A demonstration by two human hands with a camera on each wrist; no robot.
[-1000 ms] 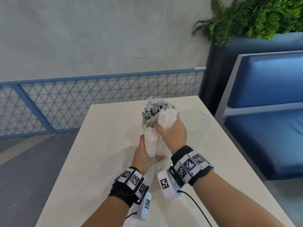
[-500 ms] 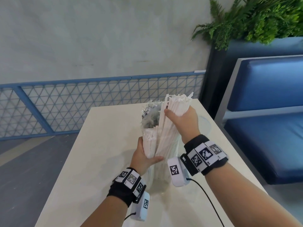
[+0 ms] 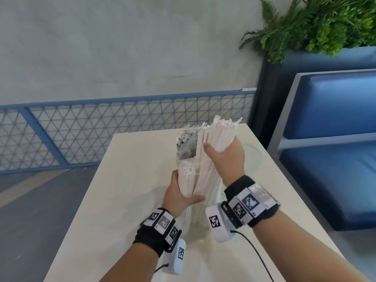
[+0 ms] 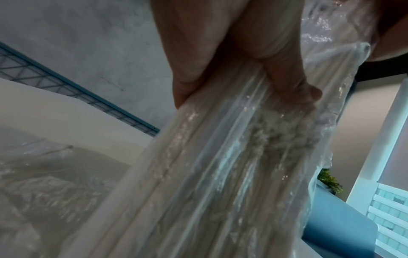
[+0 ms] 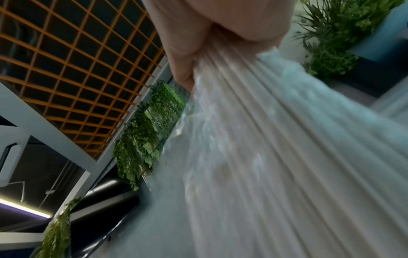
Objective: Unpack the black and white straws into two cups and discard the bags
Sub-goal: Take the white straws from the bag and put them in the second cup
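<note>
My right hand [image 3: 223,157] grips a thick bundle of white straws [image 3: 215,139] and holds it partly raised out of a clear plastic bag [image 3: 195,212]. My left hand [image 3: 179,194] grips the bag low down, with the remaining white straws [image 3: 186,180] inside it. Behind them a cup of black straws in crinkled wrappers [image 3: 184,142] stands on the table. An empty clear cup [image 3: 252,157] stands to the right, partly hidden by my right hand. In the left wrist view my fingers [image 4: 220,61] clasp the bag [image 4: 220,165]. In the right wrist view the white straws [image 5: 276,139] are blurred.
The cream table [image 3: 126,200] is narrow, with floor to its left. A blue mesh fence [image 3: 91,131] stands beyond the far edge. A blue padded bench [image 3: 333,139] and a planter with ferns [image 3: 317,25] are close on the right.
My right hand has lifted its bundle of white straws up and to the right, drawing it further out of the bag. The left hand has stayed low on the bag.
</note>
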